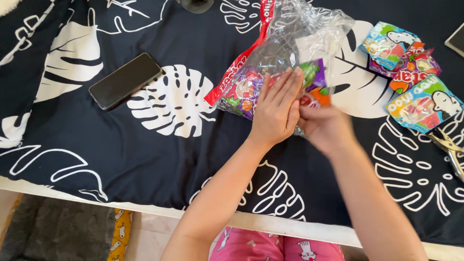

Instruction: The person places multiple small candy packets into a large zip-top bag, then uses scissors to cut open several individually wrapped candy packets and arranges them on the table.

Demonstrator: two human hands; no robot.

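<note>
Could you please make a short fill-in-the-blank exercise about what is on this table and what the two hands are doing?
1. Both hands hold a small purple and green packet in front of a clear plastic ____.
2. The black phone lies to the ____ of the left hand.
3. The metal pliers lie near the table's ____ edge.
4. The dark tablecloth shows white ____ shapes.

Missing words: bag; left; right; leaf

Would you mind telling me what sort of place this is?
Probably a home: a table with a leaf-print cloth, a phone lying on it, and both hands at a sweets bag.
</note>
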